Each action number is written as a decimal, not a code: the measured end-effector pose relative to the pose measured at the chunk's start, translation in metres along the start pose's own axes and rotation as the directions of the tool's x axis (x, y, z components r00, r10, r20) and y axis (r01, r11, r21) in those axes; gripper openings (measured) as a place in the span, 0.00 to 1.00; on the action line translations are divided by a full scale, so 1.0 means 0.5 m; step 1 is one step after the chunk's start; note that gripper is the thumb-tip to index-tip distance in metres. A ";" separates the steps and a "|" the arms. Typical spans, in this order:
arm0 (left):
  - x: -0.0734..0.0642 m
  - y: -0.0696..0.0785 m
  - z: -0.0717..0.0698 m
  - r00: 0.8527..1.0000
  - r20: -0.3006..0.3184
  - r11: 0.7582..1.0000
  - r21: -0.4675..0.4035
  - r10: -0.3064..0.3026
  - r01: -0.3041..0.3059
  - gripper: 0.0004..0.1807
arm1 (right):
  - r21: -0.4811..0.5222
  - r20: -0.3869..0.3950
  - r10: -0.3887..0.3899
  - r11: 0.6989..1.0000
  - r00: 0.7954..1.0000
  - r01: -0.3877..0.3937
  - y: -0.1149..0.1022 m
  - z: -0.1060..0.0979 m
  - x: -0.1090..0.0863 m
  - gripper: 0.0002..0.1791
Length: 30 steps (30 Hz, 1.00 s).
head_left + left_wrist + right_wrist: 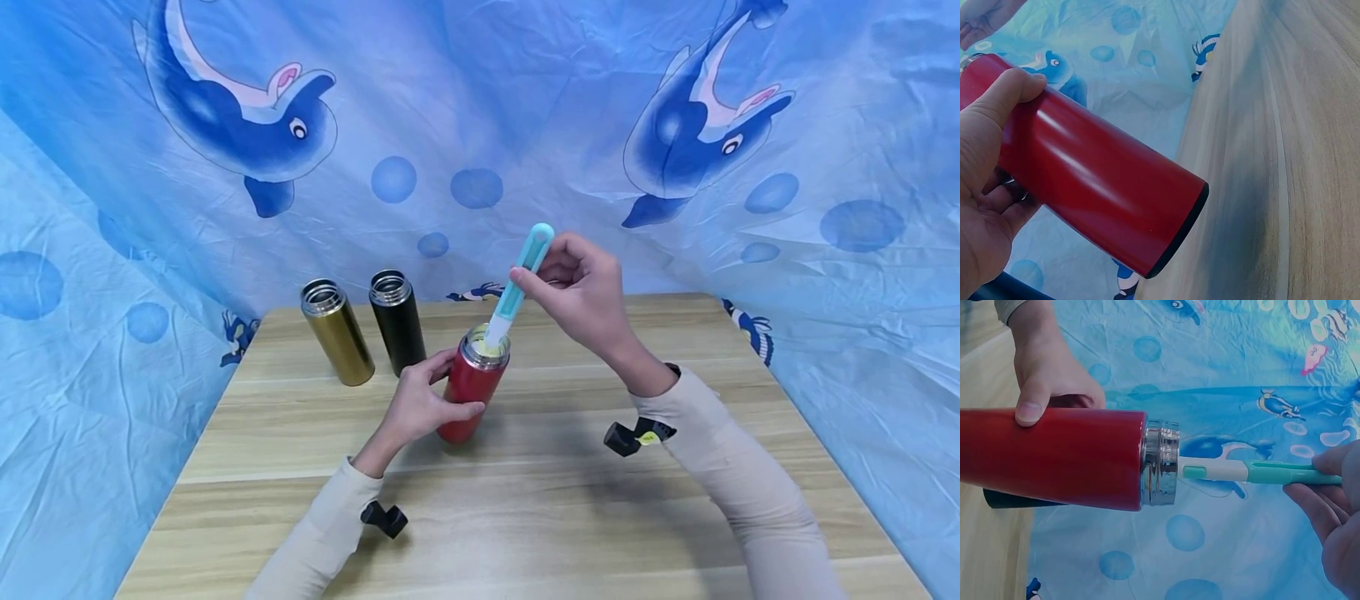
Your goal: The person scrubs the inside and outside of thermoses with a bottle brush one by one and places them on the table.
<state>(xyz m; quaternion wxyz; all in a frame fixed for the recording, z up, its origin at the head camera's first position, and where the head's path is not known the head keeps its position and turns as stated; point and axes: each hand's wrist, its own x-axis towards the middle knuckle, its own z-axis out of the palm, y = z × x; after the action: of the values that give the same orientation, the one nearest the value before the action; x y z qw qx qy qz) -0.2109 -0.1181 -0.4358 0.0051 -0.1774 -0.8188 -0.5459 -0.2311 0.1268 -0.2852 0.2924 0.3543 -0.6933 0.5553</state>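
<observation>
A red vacuum flask (471, 387) leans slightly, its steel mouth open at the top. My left hand (422, 404) grips it round the upper body, and the left wrist view shows the thumb laid across the red side (1110, 181). Between the thumb and fingers of my right hand (588, 292) is the teal handle of a bottle brush (528, 258). The brush's white neck (1219, 469) enters the flask's mouth (1163, 464); a bit of yellow shows inside the rim, while the rest of the head is hidden in the flask.
Two more lidless flasks, one gold (341, 337) and one black (399, 325), stand at the back left of the wooden table (510, 517). Behind the table hangs a blue dolphin-print cloth (525, 100), which also covers both sides.
</observation>
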 end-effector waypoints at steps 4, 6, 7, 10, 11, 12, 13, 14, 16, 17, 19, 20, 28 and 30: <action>0.001 0.001 0.000 1.000 0.006 1.000 -0.004 -0.006 0.006 0.45 | -0.037 0.003 -0.007 0.999 1.000 0.007 -0.007 -0.003 0.007 0.09; 0.001 0.001 0.001 1.000 0.006 1.000 -0.005 -0.004 0.004 0.44 | -0.049 -0.005 -0.005 0.999 1.000 0.004 -0.011 -0.004 0.009 0.09; 0.001 0.001 0.000 1.000 0.004 1.000 -0.005 0.001 0.000 0.44 | -0.053 -0.011 -0.002 0.999 1.000 0.002 -0.012 -0.004 0.011 0.09; 0.002 0.002 -0.001 1.000 0.001 1.000 -0.002 0.009 -0.009 0.44 | -0.059 -0.036 0.002 0.998 0.999 -0.004 -0.016 -0.007 0.012 0.09; 0.002 0.002 -0.001 1.000 0.000 1.000 0.000 0.008 -0.008 0.44 | -0.058 -0.043 0.005 0.998 0.999 -0.008 -0.017 -0.008 0.013 0.09; 0.001 0.002 -0.002 1.000 0.001 1.000 0.001 0.005 -0.005 0.44 | -0.056 -0.050 0.007 0.998 0.999 -0.010 -0.019 -0.010 0.013 0.09; 0.001 0.002 -0.003 1.000 0.001 1.000 0.001 0.001 -0.001 0.44 | -0.050 -0.056 0.010 0.999 0.998 -0.013 -0.021 -0.011 0.013 0.09; 0.000 0.002 -0.003 1.000 0.002 1.000 0.000 -0.004 0.004 0.44 | -0.048 -0.059 0.011 0.999 0.998 -0.014 -0.022 -0.012 0.013 0.09; -0.002 0.001 -0.005 1.000 0.003 1.000 -0.002 -0.013 0.013 0.44 | -0.043 -0.061 0.014 0.999 0.998 -0.017 -0.023 -0.013 0.013 0.09; -0.003 0.000 -0.006 1.000 0.002 1.000 -0.004 -0.017 0.017 0.44 | -0.033 -0.063 0.016 0.999 0.998 -0.018 -0.023 -0.014 0.013 0.09; -0.005 -0.001 -0.008 1.000 0.000 1.000 -0.004 -0.020 0.020 0.44 | -0.019 -0.068 0.021 1.000 0.997 -0.023 -0.022 -0.014 0.013 0.09; -0.006 -0.002 -0.009 1.000 0.000 1.000 -0.006 -0.019 0.019 0.44 | -0.013 -0.070 0.024 1.000 0.997 -0.025 -0.022 -0.014 0.013 0.09; -0.009 -0.006 -0.013 1.000 0.001 1.000 -0.011 0.014 -0.014 0.44 | 0.017 -0.110 0.032 0.999 0.993 -0.030 -0.029 -0.017 0.013 0.08; -0.010 -0.006 -0.015 1.000 0.002 1.000 -0.011 0.014 -0.014 0.44 | 0.015 -0.116 0.031 0.999 0.993 -0.030 -0.031 -0.018 0.014 0.08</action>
<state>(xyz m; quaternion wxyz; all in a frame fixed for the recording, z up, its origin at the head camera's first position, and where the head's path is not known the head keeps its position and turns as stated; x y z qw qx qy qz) -0.2083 -0.1274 -0.4366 0.0071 -0.1837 -0.8146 -0.5501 -0.2225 0.1324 -0.2691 0.3212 0.3128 -0.6767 0.5841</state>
